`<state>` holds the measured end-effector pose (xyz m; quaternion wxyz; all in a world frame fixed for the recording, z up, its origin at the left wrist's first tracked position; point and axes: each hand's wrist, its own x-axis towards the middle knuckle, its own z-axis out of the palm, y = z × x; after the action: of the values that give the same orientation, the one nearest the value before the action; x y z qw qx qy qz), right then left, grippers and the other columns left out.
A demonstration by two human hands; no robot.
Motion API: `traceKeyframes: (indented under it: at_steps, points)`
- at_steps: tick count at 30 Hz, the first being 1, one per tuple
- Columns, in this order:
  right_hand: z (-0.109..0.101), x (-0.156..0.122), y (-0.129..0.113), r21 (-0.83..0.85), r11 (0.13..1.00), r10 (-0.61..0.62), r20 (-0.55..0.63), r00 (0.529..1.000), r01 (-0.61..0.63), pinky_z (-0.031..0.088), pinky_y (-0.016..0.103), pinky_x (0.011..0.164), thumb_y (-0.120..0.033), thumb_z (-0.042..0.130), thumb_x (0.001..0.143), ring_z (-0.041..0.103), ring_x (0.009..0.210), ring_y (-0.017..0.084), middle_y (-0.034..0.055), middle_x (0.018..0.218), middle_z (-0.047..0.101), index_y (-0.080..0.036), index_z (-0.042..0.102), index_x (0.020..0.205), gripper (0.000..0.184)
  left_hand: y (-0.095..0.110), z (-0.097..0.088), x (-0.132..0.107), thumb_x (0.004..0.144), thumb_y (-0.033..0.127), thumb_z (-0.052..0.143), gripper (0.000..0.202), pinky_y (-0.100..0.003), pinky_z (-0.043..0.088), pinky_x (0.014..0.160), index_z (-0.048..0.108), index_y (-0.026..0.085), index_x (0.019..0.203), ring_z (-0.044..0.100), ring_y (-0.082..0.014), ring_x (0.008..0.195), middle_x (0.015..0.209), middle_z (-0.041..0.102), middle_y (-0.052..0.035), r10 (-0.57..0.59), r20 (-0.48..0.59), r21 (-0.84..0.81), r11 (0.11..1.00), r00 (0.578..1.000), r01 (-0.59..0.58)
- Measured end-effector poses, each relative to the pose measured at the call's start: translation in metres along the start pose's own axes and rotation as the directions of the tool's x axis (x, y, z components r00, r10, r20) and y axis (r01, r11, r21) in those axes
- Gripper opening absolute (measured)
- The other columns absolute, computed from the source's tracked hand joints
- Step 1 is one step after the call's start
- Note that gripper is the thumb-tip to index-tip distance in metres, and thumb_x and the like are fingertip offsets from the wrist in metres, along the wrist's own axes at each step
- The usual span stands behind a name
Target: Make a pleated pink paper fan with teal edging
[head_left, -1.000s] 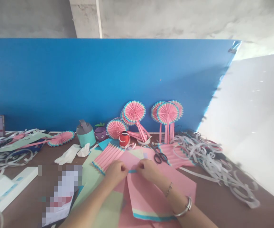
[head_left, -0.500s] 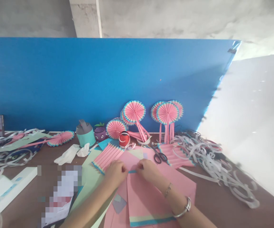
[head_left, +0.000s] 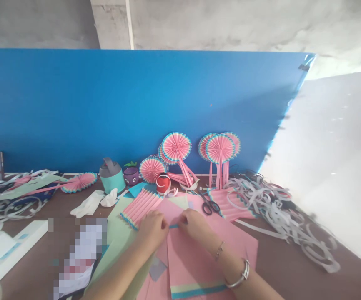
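Observation:
A pink sheet of paper (head_left: 196, 262) with yellow and blue stripes along its near edge lies in front of me on other pink paper. My left hand (head_left: 152, 227) has its fingers closed at the left end of the sheet's far edge, where a narrow blue strip shows. At the right end of that edge my right hand (head_left: 193, 223) pinches the paper the same way. Pleated pink paper (head_left: 141, 206) rests just beyond my left hand. Black-handled scissors (head_left: 211, 207) lie past my right hand, beside another pleated pink piece (head_left: 233, 204).
Finished pink paper fans (head_left: 220, 148) lean on the blue partition (head_left: 105, 104). White paper strips (head_left: 277, 208) heap at the right. A teal container (head_left: 113, 179), a purple pot (head_left: 131, 175) and a red roll (head_left: 163, 183) stand behind. A power strip (head_left: 14, 258) lies left.
Both hands keep their grip at the sheet's far edge with almost no movement. The view has shifted very slightly.

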<state>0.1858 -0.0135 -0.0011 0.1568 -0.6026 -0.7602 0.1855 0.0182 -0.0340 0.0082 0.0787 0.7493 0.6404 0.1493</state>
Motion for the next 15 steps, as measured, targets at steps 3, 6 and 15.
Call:
traceKeyframes:
  at_steps: [3, 6, 15]
  points:
    - [-0.001, -0.001, -0.002, -0.023, 1.000, 0.002, 0.007, 1.000, -0.001, 0.033, 0.025, 0.067, -0.016, 0.056, 0.076, 0.056, 0.079, 0.018, 0.0078, 0.085, 0.066, -0.015, 0.067, 0.077, 0.011, 0.004, -0.003, -0.003, 0.081, 0.017, 0.048, 0.014, -0.029, 0.036, 0.074, 0.061, 0.019, 0.075, 0.057, -0.0194, 0.090, 0.086, 0.063, -0.0031, 0.009, 0.013, 0.043, 0.999, 1.000, -0.010]
    - [-0.003, -0.001, -0.005, -0.048, 0.999, 0.006, 0.014, 1.000, -0.006, 0.033, 0.025, 0.068, -0.016, 0.056, 0.075, 0.057, 0.081, 0.019, 0.0087, 0.087, 0.066, -0.015, 0.066, 0.078, 0.011, 0.005, -0.005, -0.005, 0.080, 0.014, 0.048, 0.013, -0.030, 0.036, 0.075, 0.060, 0.019, 0.083, 0.056, -0.0192, 0.091, 0.087, 0.064, -0.0024, 0.036, 0.000, 0.004, 0.999, 0.999, -0.036]
    - [-0.004, 0.000, -0.009, -0.075, 0.996, 0.052, 0.026, 0.998, -0.049, 0.032, 0.024, 0.064, -0.011, 0.054, 0.072, 0.057, 0.077, 0.017, 0.0089, 0.086, 0.066, -0.014, 0.066, 0.077, 0.013, 0.011, -0.015, -0.012, 0.075, -0.003, 0.038, 0.035, -0.030, 0.039, 0.085, 0.061, 0.019, 0.091, 0.053, -0.0180, 0.099, 0.097, 0.062, -0.0036, 0.106, -0.025, -0.113, 0.988, 0.994, -0.108]
